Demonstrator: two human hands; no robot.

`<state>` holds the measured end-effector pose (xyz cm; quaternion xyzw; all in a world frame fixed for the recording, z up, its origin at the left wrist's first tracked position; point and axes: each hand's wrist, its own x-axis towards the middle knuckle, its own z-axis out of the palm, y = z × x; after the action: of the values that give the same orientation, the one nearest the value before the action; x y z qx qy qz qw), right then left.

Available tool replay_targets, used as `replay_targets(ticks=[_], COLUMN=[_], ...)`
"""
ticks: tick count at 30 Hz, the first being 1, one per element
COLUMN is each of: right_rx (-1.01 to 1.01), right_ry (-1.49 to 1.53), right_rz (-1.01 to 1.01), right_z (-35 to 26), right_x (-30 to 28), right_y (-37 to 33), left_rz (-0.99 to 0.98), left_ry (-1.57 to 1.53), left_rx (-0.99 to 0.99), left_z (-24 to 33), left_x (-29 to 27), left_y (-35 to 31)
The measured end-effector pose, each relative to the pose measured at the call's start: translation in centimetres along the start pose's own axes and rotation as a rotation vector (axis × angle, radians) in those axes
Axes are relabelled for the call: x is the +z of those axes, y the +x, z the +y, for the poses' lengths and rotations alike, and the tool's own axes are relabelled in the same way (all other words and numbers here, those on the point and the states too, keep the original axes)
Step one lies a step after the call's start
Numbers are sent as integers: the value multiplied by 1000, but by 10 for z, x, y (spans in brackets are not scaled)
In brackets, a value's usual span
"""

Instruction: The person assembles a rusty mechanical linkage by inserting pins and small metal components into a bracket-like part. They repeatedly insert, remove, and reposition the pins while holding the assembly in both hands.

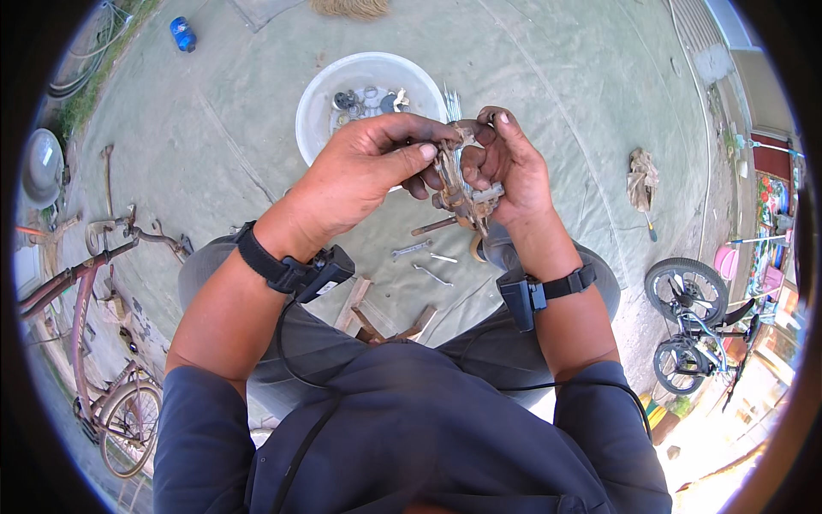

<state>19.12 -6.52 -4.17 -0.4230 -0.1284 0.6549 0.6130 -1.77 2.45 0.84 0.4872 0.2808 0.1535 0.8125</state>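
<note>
**Both hands locked on a rusty part above the white basin**

Dark blue sleeves [402, 428] fill the bottom of the head view, forearms rising from them, each wrist strapped with a black band carrying a small black box. Up at the centre, the left hand [364, 167] is clamped onto a rusty metal mechanism [458, 184], thumb pressed across its top and fingers curled in beneath. The right hand [505, 163] grips the same piece from the other side, fingertips hooked over its upper end, palm cupping the back. The mechanism sits upright between both palms, held in the air over the person's knees, its brown bolted body poking out below the fingers.

Just beyond the knuckles, a white plastic basin [321, 103] rests on the grey ground sheet, small metal parts lying inside it. Nearer, below the hands, a spanner [411, 250] and a couple of thin metal bits lie on the sheet, with wooden slats [355, 308] just by the knees. Out wide now: a rusty pink bicycle frame [81, 300] on the left edge, a small children's bicycle [689, 317] lying on the right, a crumpled rag [642, 176] well apart on the right, and a blue bottle [182, 34] at the far upper left.
</note>
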Motion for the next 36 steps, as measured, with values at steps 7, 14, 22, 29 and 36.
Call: replay_targets(ticks=[7,14,22,29,36], right_rx=[27,21,22,-11,-33], right_ry=[8,30,4,-51,-31], right_rz=[16,-8,33,128,193], right_z=[6,6,6,1,1], right_x=[-1,-1,-1,2,2], right_y=[1,1,1,2,5], left_rz=[19,16,8,15,-24], left_ry=[23,20,7,-68,-141], left_rx=[4,14,15,-35,-51], left_z=[0,0,-1,-2,-6], left_x=[2,2,1,2,6], left_y=[0,0,-1,-2,-3])
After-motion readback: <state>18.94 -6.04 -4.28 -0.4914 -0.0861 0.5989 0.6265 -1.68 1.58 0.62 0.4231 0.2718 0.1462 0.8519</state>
